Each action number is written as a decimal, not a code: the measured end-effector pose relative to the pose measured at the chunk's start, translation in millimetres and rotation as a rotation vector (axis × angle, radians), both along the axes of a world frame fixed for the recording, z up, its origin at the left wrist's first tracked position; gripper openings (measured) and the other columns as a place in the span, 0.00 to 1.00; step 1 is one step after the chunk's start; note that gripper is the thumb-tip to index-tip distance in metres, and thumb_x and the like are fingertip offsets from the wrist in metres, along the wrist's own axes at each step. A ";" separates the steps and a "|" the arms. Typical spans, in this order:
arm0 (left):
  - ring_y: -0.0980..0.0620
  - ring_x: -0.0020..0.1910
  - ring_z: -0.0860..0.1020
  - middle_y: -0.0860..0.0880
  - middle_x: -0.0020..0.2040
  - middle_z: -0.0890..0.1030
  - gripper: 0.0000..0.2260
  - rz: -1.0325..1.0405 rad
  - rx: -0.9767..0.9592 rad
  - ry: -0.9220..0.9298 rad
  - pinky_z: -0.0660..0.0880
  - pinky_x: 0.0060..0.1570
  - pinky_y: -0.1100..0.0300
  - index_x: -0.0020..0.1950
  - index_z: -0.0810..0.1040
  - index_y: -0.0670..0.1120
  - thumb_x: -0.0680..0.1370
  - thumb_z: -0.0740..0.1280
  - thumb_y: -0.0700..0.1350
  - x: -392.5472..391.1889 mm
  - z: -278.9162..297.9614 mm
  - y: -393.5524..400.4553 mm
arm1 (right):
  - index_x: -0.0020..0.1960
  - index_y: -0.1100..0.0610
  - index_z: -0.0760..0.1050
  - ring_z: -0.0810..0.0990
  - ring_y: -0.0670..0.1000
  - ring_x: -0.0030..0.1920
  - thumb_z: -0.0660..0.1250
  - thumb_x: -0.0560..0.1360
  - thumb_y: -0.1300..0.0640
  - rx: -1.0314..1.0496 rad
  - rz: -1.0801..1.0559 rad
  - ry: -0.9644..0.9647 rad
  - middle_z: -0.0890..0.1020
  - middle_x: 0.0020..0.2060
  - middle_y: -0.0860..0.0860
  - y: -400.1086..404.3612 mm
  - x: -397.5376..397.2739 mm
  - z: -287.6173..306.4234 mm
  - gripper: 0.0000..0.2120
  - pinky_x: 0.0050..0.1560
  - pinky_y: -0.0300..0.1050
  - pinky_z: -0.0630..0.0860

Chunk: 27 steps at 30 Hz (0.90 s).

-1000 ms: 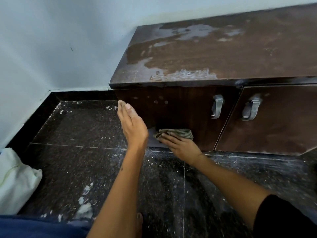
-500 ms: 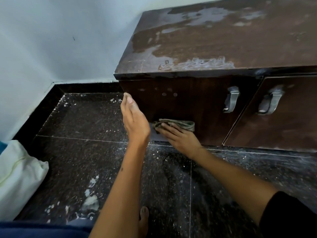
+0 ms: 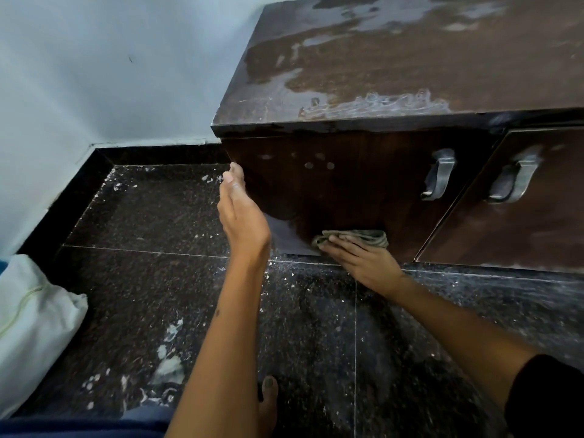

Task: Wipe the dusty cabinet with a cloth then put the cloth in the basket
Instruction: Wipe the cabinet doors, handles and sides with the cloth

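A low dark-brown cabinet (image 3: 395, 74) fills the upper right; its top carries grey dust patches and smears. My right hand (image 3: 363, 263) presses a crumpled grey-green cloth (image 3: 363, 237) flat against the bottom of the left door (image 3: 341, 188), close to the floor. My left hand (image 3: 241, 216) is raised edge-on beside the door's left corner, fingers together and straight, holding nothing. No basket is in view.
Two metal handles (image 3: 441, 175) (image 3: 515, 180) stick out from the doors. The dark speckled floor (image 3: 142, 279) bears white dust and debris. A white bag (image 3: 31, 324) lies at the left edge. My bare foot (image 3: 268, 403) rests below. A pale wall (image 3: 110, 74) stands behind.
My right hand and the cloth have slid slightly rightward along the door's bottom edge. My left hand stays raised near the door's left corner. The camera has moved closer.
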State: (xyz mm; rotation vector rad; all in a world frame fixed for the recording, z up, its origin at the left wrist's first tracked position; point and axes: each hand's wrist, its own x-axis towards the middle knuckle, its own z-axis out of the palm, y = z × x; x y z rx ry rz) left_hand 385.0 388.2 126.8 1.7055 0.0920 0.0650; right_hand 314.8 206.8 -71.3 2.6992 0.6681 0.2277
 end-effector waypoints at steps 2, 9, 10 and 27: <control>0.56 0.72 0.64 0.52 0.72 0.68 0.22 0.016 -0.009 -0.011 0.59 0.73 0.50 0.73 0.65 0.48 0.83 0.44 0.53 1.3 -3.2 -1.5 | 0.70 0.59 0.68 0.55 0.53 0.74 0.51 0.77 0.60 0.004 -0.012 -0.083 0.62 0.74 0.51 18.7 14.3 15.5 0.22 0.75 0.51 0.45; 0.56 0.71 0.65 0.50 0.72 0.68 0.21 0.046 0.060 -0.091 0.60 0.71 0.60 0.73 0.65 0.46 0.83 0.45 0.51 0.5 -8.1 -5.8 | 0.76 0.58 0.46 0.31 0.52 0.74 0.48 0.82 0.62 -0.191 -0.029 0.384 0.34 0.75 0.50 50.8 28.7 23.1 0.24 0.73 0.56 0.58; 0.55 0.71 0.65 0.50 0.72 0.68 0.22 0.046 0.069 -0.092 0.60 0.71 0.60 0.73 0.64 0.46 0.83 0.45 0.52 0.8 -9.3 -5.9 | 0.77 0.57 0.44 0.33 0.51 0.75 0.47 0.82 0.62 -0.160 -0.068 0.453 0.35 0.75 0.49 45.6 23.5 17.3 0.24 0.69 0.57 0.64; 0.56 0.70 0.67 0.52 0.69 0.72 0.29 0.159 -0.025 -0.084 0.61 0.72 0.54 0.70 0.70 0.48 0.76 0.45 0.58 4.7 -10.9 -13.1 | 0.56 0.61 0.79 0.56 0.55 0.75 0.54 0.71 0.59 -0.149 -0.038 0.041 0.66 0.70 0.53 -66.5 -53.2 -35.6 0.20 0.75 0.47 0.41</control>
